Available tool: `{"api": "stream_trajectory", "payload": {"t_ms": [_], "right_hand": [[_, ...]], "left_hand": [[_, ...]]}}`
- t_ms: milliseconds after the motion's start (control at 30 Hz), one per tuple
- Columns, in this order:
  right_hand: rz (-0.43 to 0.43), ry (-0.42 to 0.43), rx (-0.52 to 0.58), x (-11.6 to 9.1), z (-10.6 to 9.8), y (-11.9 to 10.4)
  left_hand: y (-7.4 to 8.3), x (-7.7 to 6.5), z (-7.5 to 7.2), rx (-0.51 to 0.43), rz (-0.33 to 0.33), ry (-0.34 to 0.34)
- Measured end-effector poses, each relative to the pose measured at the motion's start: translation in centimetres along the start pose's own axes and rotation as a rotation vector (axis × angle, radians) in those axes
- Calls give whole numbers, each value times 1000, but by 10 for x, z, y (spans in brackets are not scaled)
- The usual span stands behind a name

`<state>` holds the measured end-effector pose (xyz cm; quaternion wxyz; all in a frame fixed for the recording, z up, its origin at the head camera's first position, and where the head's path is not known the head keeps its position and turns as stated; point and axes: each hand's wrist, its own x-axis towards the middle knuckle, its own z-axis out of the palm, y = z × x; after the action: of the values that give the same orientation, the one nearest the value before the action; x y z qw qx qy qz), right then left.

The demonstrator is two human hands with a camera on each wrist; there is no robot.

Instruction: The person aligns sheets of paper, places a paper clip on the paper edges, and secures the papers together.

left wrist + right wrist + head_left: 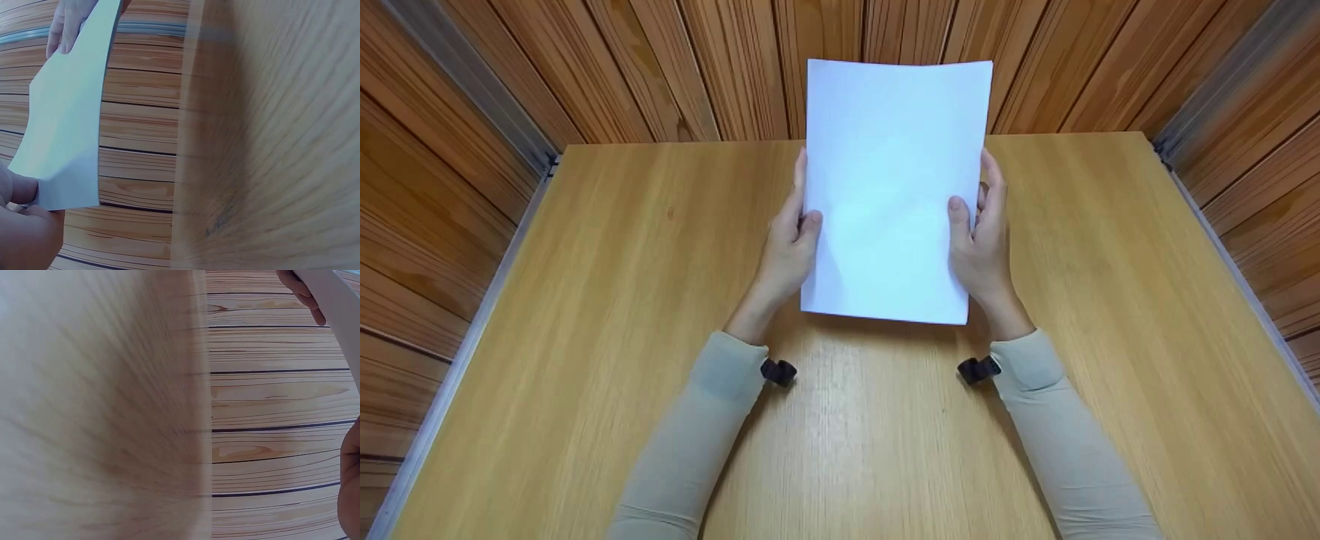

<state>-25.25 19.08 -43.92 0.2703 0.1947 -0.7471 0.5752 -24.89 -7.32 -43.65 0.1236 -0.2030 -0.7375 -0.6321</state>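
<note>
A stack of blank white paper (894, 187) is held up over the table between both hands, its long sides running away from the person. My left hand (786, 259) grips the left edge, thumb on top and fingers behind. On the opposite edge, my right hand (982, 251) holds it the same way, thumb lying on the upper face. Seen from the left wrist, the paper (67, 118) bends slightly and shows a thin side edge. Only a narrow strip of the paper (336, 312) enters the right wrist view. Most fingers are hidden behind the sheets.
Below lies a light wooden table (607, 315), with the paper's shadow on it. Wood-plank walls (735, 67) stand at the back and both sides, with metal rails (472, 75) at the corners. Small black wrist devices (780, 372) sit at both sleeve cuffs.
</note>
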Motion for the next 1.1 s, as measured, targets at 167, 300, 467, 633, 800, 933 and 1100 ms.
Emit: {"api": "stream_trajectory", "payload": {"t_ms": [167,300,467,633,800,933,1100], "right_hand": [[-4,17,-37,-2,-1,0],[-11,19,-39,-2,-2,-1],[-23,22,-20,-2,-2,0],[-26,13,11,-1,-3,0],[-22,5,-4,0,-3,-1],[-22,3,-15,0,-3,0],[-20,2,-16,0,-2,0]], "left_hand": [[2,0,0,-9,-10,-6],[3,0,0,-30,-19,-2],[3,0,1,-45,-33,12],[3,-1,0,-41,-44,6],[1,-1,-1,-24,-38,7],[1,-2,-1,-21,-37,10],[2,-2,-1,-3,-44,15]]}}
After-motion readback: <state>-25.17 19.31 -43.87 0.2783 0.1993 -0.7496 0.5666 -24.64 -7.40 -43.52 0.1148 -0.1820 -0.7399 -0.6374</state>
